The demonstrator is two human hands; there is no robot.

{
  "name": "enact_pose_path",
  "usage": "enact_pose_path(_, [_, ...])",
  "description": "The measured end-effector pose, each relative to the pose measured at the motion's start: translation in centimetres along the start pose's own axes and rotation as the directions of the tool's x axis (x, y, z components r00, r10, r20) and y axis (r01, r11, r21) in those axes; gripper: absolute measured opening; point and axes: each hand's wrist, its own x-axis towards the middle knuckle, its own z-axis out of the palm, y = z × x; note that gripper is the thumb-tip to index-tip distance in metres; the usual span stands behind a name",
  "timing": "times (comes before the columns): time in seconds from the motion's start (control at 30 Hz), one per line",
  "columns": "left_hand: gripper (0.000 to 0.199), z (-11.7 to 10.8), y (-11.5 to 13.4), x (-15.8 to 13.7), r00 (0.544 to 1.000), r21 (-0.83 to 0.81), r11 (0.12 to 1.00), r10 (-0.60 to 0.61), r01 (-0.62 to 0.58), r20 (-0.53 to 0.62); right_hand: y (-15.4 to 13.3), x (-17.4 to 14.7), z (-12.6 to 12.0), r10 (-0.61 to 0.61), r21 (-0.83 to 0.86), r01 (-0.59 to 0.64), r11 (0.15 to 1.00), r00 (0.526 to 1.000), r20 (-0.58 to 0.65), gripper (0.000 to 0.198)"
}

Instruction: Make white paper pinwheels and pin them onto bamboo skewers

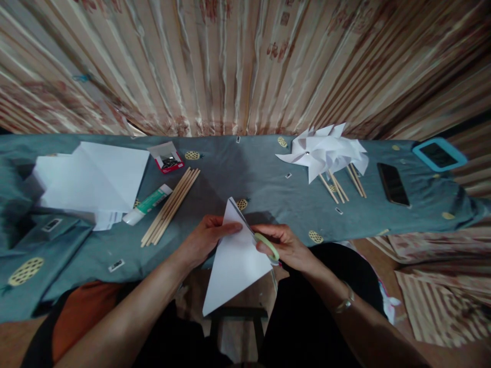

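A white sheet of paper (233, 260), folded into a triangle, is held over the near edge of the table. My left hand (207, 237) is closed on its left side, thumb flat on top. My right hand (286, 245) grips scissors with pale green handles (267, 246). Their blades lie along the right edge of the paper, close to its top corner; how far they are apart is hard to see. To the left are a bundle of wooden sticks (171, 207) and a green and white glue stick (148, 204).
White paper sheets (92, 174) lie stacked at left, near an open red box of small dark pieces (168, 157). Several white paper pinwheels (326, 148) on sticks rest at back right. Beyond are a phone (393, 184) and a blue-framed device (440, 154). A curtain (230, 66) hangs behind.
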Motion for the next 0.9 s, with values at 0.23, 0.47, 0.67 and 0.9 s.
enact_pose_path(0.23, [0.029, -0.1, -0.1, 0.1, 1.0, 0.005, 1.0, -0.002, 0.002, 0.005, 0.4, 0.0, 0.2, -0.016, 0.018, 0.017, 1.0, 1.0, -0.006, 0.039])
enact_pose_path(0.47, [0.031, 0.1, -0.4, 0.1, 0.999, 0.013, 0.999, -0.042, 0.042, -0.009, 0.1, 0.0, 0.2, 0.001, 0.062, 0.0, 0.998, 1.0, -0.021, 0.038])
enact_pose_path(0.67, [0.029, 0.3, -0.2, 0.1, 0.999, 0.016, 0.999, -0.037, 0.037, -0.004, 0.1, 0.0, 0.6, 0.011, 0.084, -0.006, 0.996, 0.998, -0.061, 0.04])
enact_pose_path(0.9, [0.03, 0.3, -0.3, 0.2, 1.0, 0.017, 1.0, -0.017, 0.017, -0.017, 0.3, 0.1, -0.2, 0.001, 0.029, 0.003, 1.0, 0.992, -0.126, 0.042])
